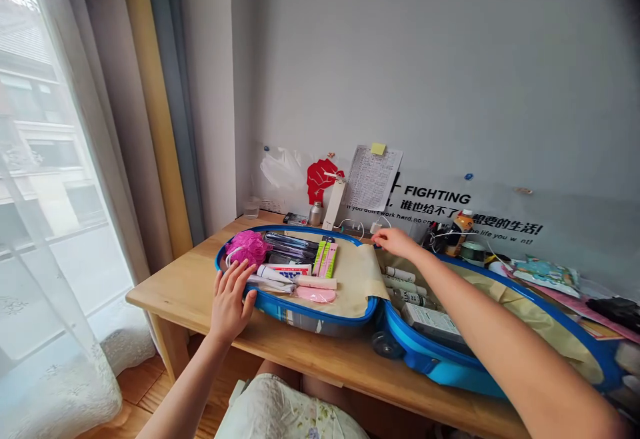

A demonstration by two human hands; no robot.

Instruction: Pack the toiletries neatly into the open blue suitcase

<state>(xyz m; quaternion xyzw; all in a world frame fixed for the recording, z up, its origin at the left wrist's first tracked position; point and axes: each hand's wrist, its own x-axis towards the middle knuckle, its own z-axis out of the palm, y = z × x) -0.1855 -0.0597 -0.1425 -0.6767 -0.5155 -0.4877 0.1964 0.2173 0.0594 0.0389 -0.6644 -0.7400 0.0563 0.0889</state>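
A blue suitcase (295, 310) lies spread in two halves on a wooden desk. My left hand (233, 298) rests over the near left rim of its left half, fingers apart, holding nothing. Close to those fingers are a pink bath puff (249, 247), a toothpaste box (286, 270), a white tube and a pink pouch (316, 294). Green-and-pink narrow boxes (325, 259) and dark packets (295, 244) lie behind. My right hand (397, 242) reaches to the far rim by the hinge, its fingers pinched together; what they hold, if anything, is too small to make out.
Several bottles (407, 286) and a grey box (433, 319) lie in the right half. Behind stand a white power strip (334, 204), cables, an orange-brown bottle (457, 232) and a jar (473, 252). Curtains (135, 92) hang at left.
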